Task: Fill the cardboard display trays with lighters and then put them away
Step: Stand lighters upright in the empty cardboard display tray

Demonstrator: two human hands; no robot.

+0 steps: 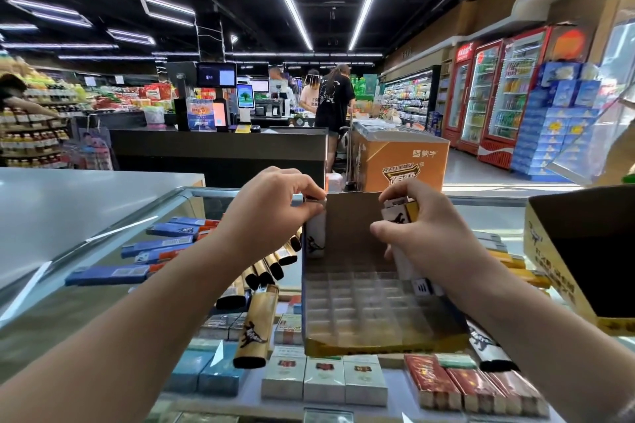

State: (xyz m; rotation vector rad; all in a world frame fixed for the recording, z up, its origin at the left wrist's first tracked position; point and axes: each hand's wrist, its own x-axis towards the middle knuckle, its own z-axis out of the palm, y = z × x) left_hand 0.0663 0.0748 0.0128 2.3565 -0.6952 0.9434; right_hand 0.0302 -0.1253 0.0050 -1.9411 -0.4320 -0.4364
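Both hands [275, 206] [415, 233] over tray [347, 216]

Two bare forearms, left hand [275, 206] and right hand [419, 233] (no sleeves, rings or watch)

Head-worn view, forward-down, close.

The cardboard display tray [374, 306] stood open, its grid largely unfilled. One white lighter [316, 237] stood upright in its back left corner; gold lighters [256, 326] lay beside it.
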